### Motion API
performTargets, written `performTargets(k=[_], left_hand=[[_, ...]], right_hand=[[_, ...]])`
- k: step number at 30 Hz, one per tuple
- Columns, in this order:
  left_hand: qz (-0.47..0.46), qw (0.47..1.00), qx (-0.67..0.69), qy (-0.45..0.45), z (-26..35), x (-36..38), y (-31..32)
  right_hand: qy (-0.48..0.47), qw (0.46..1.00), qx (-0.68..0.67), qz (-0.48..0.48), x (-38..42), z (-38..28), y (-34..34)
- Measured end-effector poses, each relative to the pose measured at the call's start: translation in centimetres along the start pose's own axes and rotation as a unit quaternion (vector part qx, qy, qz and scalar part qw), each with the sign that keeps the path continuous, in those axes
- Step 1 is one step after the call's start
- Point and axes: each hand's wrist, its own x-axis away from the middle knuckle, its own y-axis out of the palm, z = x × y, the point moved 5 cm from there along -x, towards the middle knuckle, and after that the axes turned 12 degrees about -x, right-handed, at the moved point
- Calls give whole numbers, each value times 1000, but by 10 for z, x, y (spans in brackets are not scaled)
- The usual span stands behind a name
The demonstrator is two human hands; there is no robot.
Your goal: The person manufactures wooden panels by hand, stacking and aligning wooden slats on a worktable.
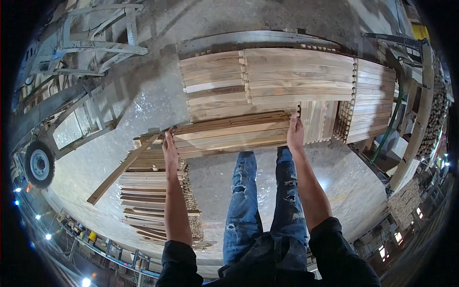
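Before my legs, a row of long wooden slats [234,136] lies side by side, spanning the distance between my hands. My left hand [170,152] presses against the left ends of these slats, fingers closed around the edge. At the opposite ends, my right hand [295,132] grips with its thumb and fingers pointing away from me. Just beyond lies a broad stack of similar wooden boards [299,76], with notched ends showing. Left of my left hand, a single loose plank [117,176] slants across a lower pile of slats [148,191].
A metal frame cart with a rubber wheel [39,164] stands on the left. More boards [374,98] are stacked at the right, near a wooden rack [415,124] holding many small pieces. Beneath everything is a grey concrete floor [210,179].
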Motion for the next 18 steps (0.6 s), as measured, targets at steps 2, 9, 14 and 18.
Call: performTargets(k=[2, 9, 14, 18], left_hand=[[-17, 1000, -20, 3, -6, -2, -8], [-100, 986, -131, 41, 19, 15, -17], [-123, 975, -173, 60, 12, 1, -23], [-97, 985, -120, 79, 11, -3, -27]], right_hand=[[22, 999, 17, -26, 2, -1, -3], [64, 994, 30, -85, -6, 7, -2], [99, 991, 22, -86, -6, 27, -6], [110, 988, 43, -103, -11, 24, -9]])
